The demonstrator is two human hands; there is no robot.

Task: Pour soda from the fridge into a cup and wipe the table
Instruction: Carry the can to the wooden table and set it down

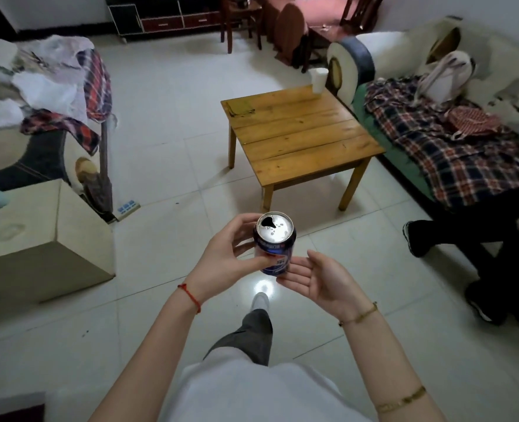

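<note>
Blue soda can (pixel 274 243), already opened, sits upright in your left hand (pixel 225 259), fingers wrapped around it. Your right hand (pixel 314 280) is spread wide, palm up, just beside its base. Ahead, a white cup (pixel 318 80) stands on the wooden table (pixel 301 138), at its far corner.

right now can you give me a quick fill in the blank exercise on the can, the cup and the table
1. The soda can is held in the ____ hand.
2. The can's top is already ____.
3. The white cup stands on the far ____ of the wooden table.
4. The right hand is open, its fingertips beside the can's ____.

Missing words: left; open; corner; base
</note>
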